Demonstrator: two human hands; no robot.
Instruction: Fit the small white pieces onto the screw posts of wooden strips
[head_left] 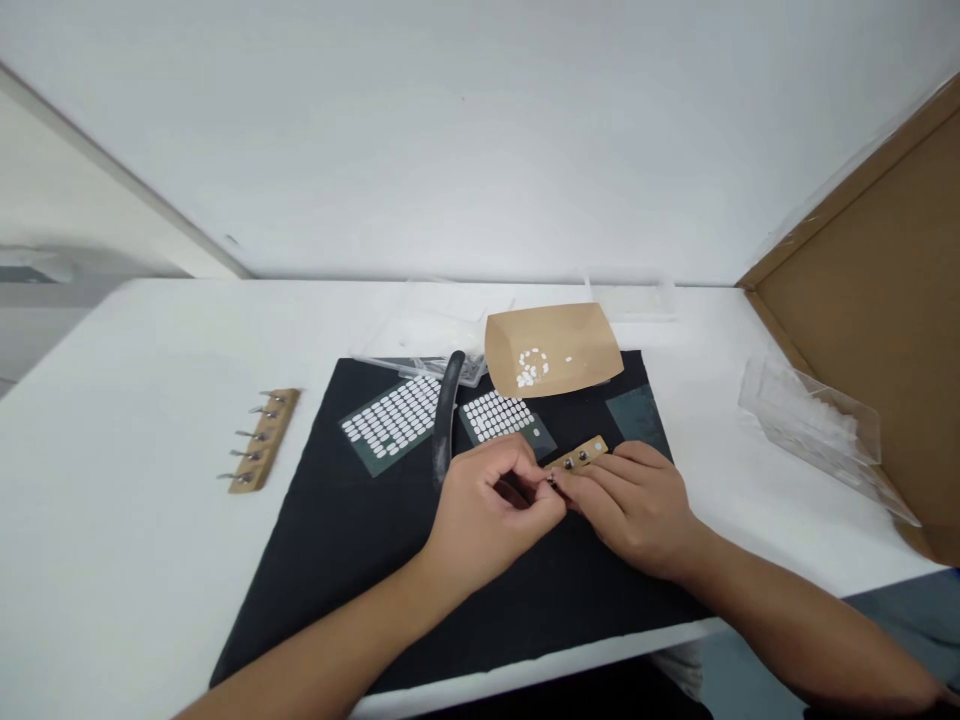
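Observation:
My left hand [499,505] is closed in a pinch, thumb against forefinger, over the near end of a small wooden strip [598,446]. A tiny dark metal piece [552,481] shows at its fingertips; its kind is too small to make out. My right hand [641,510] is closed over the strip's right side, its forefinger reaching to the same metal piece. Two more dark metal pieces [576,459] and a white oval dot show on the strip. The thumb of my right hand and part of the strip are hidden. Both hands are over a black mat [322,560].
Sheets of white oval stickers [397,418] lie behind my hands, beside a curved black bar [447,415]. Behind is a cardboard tray [555,340] with loose white ovals. Another wooden strip [264,440] with several metal clips lies left; clear plastic boxes [817,420] stand right.

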